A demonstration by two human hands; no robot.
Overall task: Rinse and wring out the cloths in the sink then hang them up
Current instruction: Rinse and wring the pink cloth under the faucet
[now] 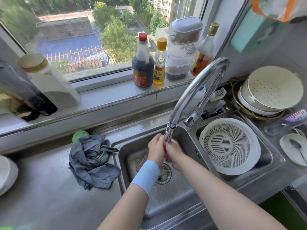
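Observation:
My left hand (156,149) and my right hand (174,152) are pressed together under the faucet spout (169,134), both gripping a pink cloth (166,156) that shows only as a sliver between them. They are over the left sink basin (176,195). A green cloth (163,175) lies on the drain below my left wrist. A pale patterned cloth (138,161) lies on the basin floor to the left. A crumpled grey cloth (93,158) sits on the counter left of the sink, with a green one (79,135) behind it.
A white strainer basket (230,146) fills the right basin. Stacked colanders (272,87) and a dish with a spoon (294,148) sit at the right. Sauce bottles (143,62) and stacked containers (182,48) stand on the windowsill. A white jar (49,80) stands at the left.

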